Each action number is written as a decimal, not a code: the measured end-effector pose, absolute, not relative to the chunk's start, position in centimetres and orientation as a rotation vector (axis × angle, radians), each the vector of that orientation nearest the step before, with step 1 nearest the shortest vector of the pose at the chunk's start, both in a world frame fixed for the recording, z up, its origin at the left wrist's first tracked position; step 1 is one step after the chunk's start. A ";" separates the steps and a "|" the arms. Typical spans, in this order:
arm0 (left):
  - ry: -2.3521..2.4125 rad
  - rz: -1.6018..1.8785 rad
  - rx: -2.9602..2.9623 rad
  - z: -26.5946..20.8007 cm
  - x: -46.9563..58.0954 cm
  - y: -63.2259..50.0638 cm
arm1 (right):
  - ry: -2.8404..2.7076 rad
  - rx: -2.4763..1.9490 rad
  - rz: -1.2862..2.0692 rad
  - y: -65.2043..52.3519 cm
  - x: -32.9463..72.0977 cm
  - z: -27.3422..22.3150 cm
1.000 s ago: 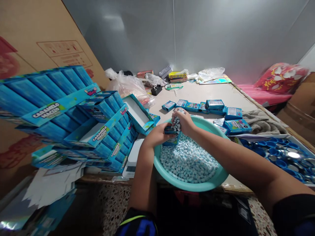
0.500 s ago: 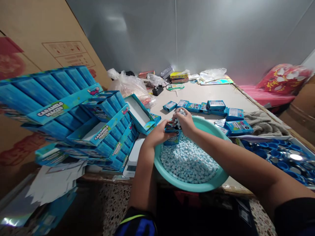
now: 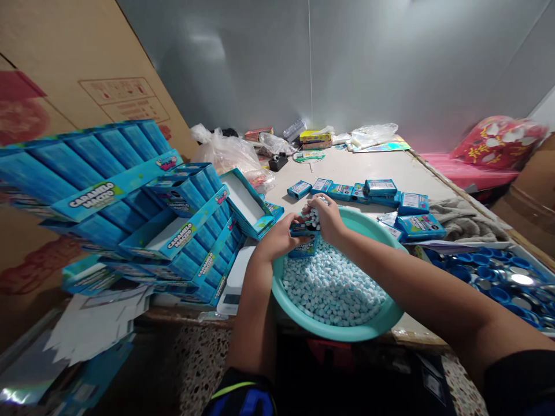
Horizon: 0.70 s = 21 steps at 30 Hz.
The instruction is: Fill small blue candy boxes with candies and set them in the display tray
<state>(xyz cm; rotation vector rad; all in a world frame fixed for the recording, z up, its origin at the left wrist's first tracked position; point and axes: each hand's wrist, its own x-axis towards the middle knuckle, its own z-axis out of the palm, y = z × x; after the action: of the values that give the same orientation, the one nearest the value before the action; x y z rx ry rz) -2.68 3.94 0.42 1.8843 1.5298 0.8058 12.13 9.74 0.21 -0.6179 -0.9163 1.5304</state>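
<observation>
My left hand (image 3: 280, 236) is wrapped round a small blue candy box (image 3: 303, 245), held upright over the near-left part of a turquoise basin (image 3: 338, 331). Small white and pale-blue candies (image 3: 336, 286) fill the basin. Just above the box's top, my right hand (image 3: 327, 218) curls round a handful of the same candies, some showing between the fingers. The two hands are close together. How full the box is cannot be made out, because fingers and candies cover its opening.
Stacked blue display trays (image 3: 173, 231) of boxes rise at left, beside a white scale (image 3: 237, 283). Several filled-looking blue boxes (image 3: 379, 188) lie behind the basin. At right stand a carton of round blue-rimmed pieces (image 3: 498, 277) and a grey cloth (image 3: 463, 219).
Both hands stay at nearly the same place over the basin. The right hand's fingers have shifted slightly over the box's top; the candies are still in it.
</observation>
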 end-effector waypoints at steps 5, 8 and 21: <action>1.508 0.850 1.829 0.2 -2.7 4.0 | -0.921 -0.625 1.552 9.9 12.4 0.6; 1.514 0.851 1.824 0.4 -2.6 3.9 | -0.935 -0.606 1.552 10.0 12.4 0.7; 1.460 0.852 1.854 0.7 -2.6 3.7 | -0.953 -0.684 1.500 10.6 12.2 0.0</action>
<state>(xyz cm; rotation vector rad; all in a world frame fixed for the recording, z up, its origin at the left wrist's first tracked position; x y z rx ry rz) -2.61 3.67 0.74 1.8535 1.4602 0.8515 12.16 10.63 -0.04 -0.6843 -0.9526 1.5005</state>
